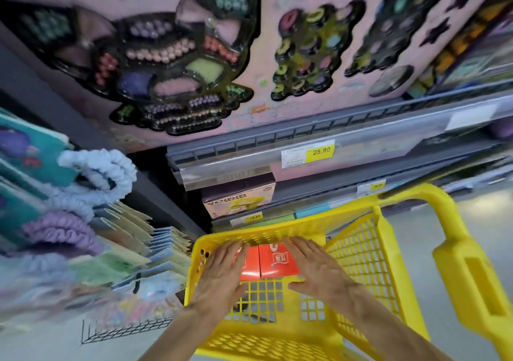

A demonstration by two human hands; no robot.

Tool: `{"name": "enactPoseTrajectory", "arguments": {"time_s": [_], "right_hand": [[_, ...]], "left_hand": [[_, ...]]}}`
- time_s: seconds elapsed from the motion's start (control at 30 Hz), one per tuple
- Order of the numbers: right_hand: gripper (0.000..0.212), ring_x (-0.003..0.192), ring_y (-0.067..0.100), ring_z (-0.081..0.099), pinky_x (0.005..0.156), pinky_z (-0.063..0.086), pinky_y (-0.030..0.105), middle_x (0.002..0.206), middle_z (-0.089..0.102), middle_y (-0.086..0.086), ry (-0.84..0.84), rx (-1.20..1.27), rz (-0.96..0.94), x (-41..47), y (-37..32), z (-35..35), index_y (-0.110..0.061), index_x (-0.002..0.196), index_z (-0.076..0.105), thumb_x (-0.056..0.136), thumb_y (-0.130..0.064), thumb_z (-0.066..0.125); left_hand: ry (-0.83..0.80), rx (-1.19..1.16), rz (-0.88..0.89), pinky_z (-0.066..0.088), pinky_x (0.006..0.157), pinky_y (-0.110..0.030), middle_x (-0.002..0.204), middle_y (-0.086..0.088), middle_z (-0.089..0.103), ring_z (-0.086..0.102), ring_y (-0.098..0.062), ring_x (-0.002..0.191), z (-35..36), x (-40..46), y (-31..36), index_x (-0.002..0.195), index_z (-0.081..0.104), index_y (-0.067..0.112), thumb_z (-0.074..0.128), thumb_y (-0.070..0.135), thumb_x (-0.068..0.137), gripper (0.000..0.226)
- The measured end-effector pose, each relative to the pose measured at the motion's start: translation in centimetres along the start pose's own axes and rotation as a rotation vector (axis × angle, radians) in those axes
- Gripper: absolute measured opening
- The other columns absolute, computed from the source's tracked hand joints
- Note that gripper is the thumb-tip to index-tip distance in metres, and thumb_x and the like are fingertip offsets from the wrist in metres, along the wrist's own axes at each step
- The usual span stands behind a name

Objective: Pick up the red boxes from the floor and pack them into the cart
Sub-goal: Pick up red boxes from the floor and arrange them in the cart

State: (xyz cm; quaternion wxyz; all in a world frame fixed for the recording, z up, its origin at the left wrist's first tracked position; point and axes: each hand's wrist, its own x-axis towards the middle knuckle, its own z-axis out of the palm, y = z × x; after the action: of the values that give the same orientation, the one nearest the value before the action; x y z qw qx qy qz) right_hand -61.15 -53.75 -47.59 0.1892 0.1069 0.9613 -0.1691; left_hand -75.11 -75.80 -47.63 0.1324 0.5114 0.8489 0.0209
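Observation:
Two red boxes lie side by side at the far end of the yellow cart basket. The left red box is partly under my left hand. The right red box shows a white label, and my right hand rests on its right side. Both hands lie flat with fingers spread, pressing on the boxes inside the basket rather than gripping them. The mesh floor of the basket is bare nearer to me.
The cart's thick yellow handle rises on the right. Store shelves with price tags stand just beyond the cart. Hanging scrunchies and card packs fill the rack on the left. A wire rack edge sits low left.

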Motion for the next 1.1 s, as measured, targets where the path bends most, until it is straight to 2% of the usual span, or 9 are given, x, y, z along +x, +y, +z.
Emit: {"name": "enactPoseTrajectory", "arguments": {"time_s": [0.1,0.23,0.33,0.53,0.63,0.73,0.87,0.97,1.1], "right_hand": [[0.093,0.147,0.025,0.024,0.120,0.014,0.035,0.159,0.028,0.006,0.086,0.032,0.031,-4.6,-0.2,-5.1,-0.019,0.156,0.019,0.084,-0.057,0.064],[0.088,0.136,0.028,0.042,0.113,0.034,0.040,0.147,0.046,0.006,0.229,0.042,0.142,-13.7,-0.3,-13.6,-0.018,0.149,0.036,0.078,-0.066,0.056],[0.087,0.133,0.030,0.044,0.109,0.039,0.042,0.144,0.048,0.008,0.329,0.062,0.241,-22.2,-0.4,-19.8,-0.018,0.148,0.036,0.078,-0.068,0.049],[0.094,0.139,0.026,0.036,0.114,0.027,0.032,0.154,0.036,0.004,0.511,0.083,0.478,-39.8,0.4,-28.8,-0.020,0.154,0.026,0.082,-0.075,0.049],[0.085,0.138,0.027,0.037,0.112,0.026,0.029,0.152,0.038,0.007,0.583,0.046,0.598,-48.1,2.0,-31.5,-0.017,0.151,0.031,0.085,-0.061,0.060],[0.085,0.136,0.028,0.038,0.111,0.033,0.036,0.152,0.038,0.005,0.631,0.035,0.724,-56.3,4.7,-32.1,-0.024,0.152,0.027,0.084,-0.065,0.058],[0.085,0.140,0.025,0.034,0.113,0.027,0.032,0.156,0.034,0.004,0.677,0.009,0.852,-66.1,9.6,-32.5,-0.022,0.154,0.027,0.087,-0.065,0.057],[0.086,0.135,0.026,0.041,0.110,0.035,0.035,0.151,0.041,0.004,0.715,0.010,0.939,-73.0,14.2,-32.4,-0.023,0.152,0.029,0.084,-0.066,0.059],[0.084,0.131,0.025,0.045,0.108,0.037,0.036,0.146,0.047,0.004,0.735,0.024,1.021,-81.5,20.8,-32.8,-0.021,0.150,0.033,0.084,-0.064,0.061]], "left_hand": [[0.058,-0.041,0.093,0.023,0.116,-0.041,0.154,-0.002,0.037,0.031,-0.022,0.144,-5.0,-0.3,2.2,0.150,0.035,0.020,0.071,0.054,0.079,0.086],[0.092,-0.143,0.266,0.008,0.122,-0.041,0.161,0.008,0.008,0.001,-0.014,0.149,-14.0,-0.5,7.2,0.155,0.013,0.027,0.039,0.075,0.084,0.089],[0.190,-0.094,0.401,-0.001,0.119,-0.032,0.160,0.000,0.022,0.017,-0.019,0.148,-21.1,-1.1,12.9,0.153,0.024,0.023,0.050,0.068,0.083,0.088],[0.167,-0.106,0.712,0.029,0.104,-0.032,0.142,0.005,0.052,0.050,-0.017,0.130,-32.3,-1.0,27.3,0.140,0.048,0.023,0.054,0.077,0.067,0.091],[0.194,-0.027,0.860,0.033,0.102,-0.028,0.131,0.005,0.062,0.060,-0.015,0.119,-36.7,-0.2,35.7,0.135,0.047,0.025,0.053,0.080,0.062,0.092],[0.205,-0.043,0.977,0.036,0.102,-0.030,0.133,0.002,0.061,0.058,-0.018,0.121,-39.0,0.4,44.3,0.135,0.047,0.024,0.055,0.073,0.067,0.085],[0.230,-0.002,1.101,0.030,0.105,-0.032,0.136,-0.003,0.058,0.049,-0.020,0.126,-40.1,2.0,56.6,0.136,0.048,0.018,0.050,0.071,0.077,0.079],[0.243,-0.051,1.164,0.028,0.113,-0.036,0.146,-0.002,0.044,0.039,-0.021,0.136,-40.3,3.7,66.2,0.144,0.042,0.019,0.049,0.071,0.083,0.080],[0.294,-0.092,1.231,0.030,0.112,-0.034,0.146,-0.004,0.046,0.041,-0.022,0.135,-40.6,5.8,78.1,0.143,0.043,0.017,0.051,0.069,0.085,0.078]]}}
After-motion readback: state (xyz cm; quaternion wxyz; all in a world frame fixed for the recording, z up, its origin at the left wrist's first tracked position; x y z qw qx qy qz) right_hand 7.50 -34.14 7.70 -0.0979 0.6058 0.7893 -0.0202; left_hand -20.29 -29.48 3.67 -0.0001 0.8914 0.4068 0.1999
